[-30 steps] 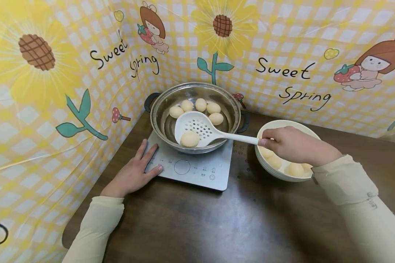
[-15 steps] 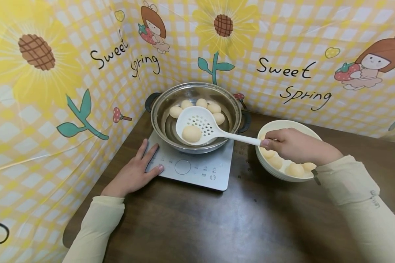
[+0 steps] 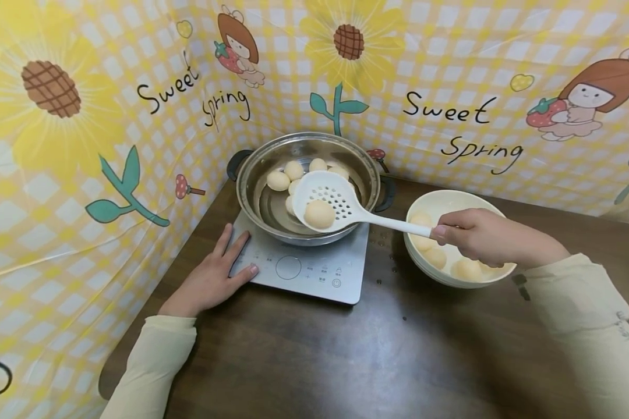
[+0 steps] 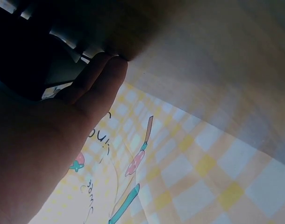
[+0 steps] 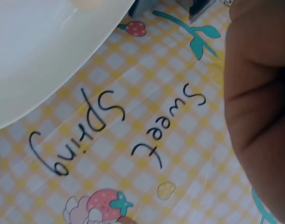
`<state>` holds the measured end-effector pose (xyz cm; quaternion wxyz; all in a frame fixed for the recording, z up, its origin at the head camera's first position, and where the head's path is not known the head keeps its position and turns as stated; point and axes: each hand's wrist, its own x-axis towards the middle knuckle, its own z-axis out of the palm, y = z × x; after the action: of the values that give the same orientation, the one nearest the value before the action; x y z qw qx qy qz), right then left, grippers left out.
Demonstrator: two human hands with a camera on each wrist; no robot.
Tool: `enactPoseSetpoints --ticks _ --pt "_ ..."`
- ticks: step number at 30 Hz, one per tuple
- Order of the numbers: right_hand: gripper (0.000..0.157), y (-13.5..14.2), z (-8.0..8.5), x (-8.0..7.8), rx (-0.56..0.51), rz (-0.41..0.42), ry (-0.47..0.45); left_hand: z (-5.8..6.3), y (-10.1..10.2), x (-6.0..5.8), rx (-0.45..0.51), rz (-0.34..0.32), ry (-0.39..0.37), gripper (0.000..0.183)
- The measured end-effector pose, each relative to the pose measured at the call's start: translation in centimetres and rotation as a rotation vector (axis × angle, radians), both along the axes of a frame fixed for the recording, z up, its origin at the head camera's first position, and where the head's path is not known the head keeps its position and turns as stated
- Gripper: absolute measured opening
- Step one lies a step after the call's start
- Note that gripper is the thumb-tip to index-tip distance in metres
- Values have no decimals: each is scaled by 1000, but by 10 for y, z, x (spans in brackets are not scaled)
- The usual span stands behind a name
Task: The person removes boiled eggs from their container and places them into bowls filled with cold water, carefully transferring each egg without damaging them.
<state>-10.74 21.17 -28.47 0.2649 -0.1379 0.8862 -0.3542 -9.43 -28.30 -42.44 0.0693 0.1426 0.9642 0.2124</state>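
Observation:
My right hand grips the handle of a white slotted skimmer, passing over the bowl. One pale egg lies in the skimmer's head, which is over the near right part of a steel pot. Several more eggs are in the pot, some partly hidden by the skimmer. My left hand lies with fingers spread, their tips at the left edge of the white induction cooker beneath the pot. In the left wrist view its fingers are extended.
A cream bowl holding several eggs stands right of the pot. Water drops dot the brown wooden table between them. A yellow checked cloth hangs behind and on the left. Black handles stick out from the pot's sides.
The right hand has drawn the skimmer, egg still in it, rightward and slightly up. Eggs near the pot's middle now show beside the skimmer's left edge. The left hand keeps its place.

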Motion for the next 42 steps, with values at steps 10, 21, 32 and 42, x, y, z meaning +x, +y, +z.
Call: enactPoseSetpoints --ticks 10,21,32,42 --pt "30 27 -1 13 -29 -63 -27 2 1 1 -9 4 -31 84" --pt "35 49 -2 24 -3 -87 -56 1 0 2 -15 9 -32 84" --pt "36 68 -5 35 7 -119 -39 1 1 -2 -6 0 -35 84" --pt "46 100 -20 52 -2 -158 -36 3 2 0 -16 -3 -45 84"
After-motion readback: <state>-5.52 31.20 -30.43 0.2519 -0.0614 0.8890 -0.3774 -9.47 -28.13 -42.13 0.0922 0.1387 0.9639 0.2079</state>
